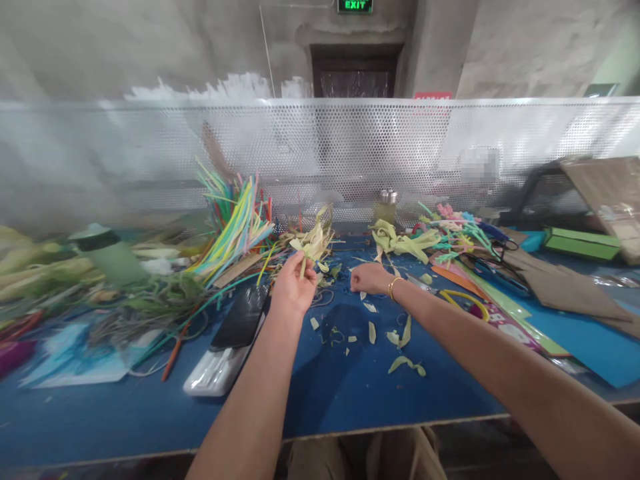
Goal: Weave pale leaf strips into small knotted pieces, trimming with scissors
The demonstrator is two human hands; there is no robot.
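My left hand (295,283) is raised over the blue table (350,393), its fingers pinched on the stem of a bundle of pale yellow leaf strips (314,241) that fans out above it. My right hand (369,278) rests on the table just to the right, closed in a loose fist, with a gold bangle on the wrist; what it holds, if anything, is hidden. Small cut pieces of pale strip (406,364) lie scattered on the table in front of both hands.
A black phone (241,320) lies on a white case left of my left arm. Colourful strips (235,227) fan out behind. A green bottle (113,257) stands at left. A small jar (386,205), more strips, scissors (493,267) and cardboard (565,287) lie right. A perforated metal screen (350,147) backs the table.
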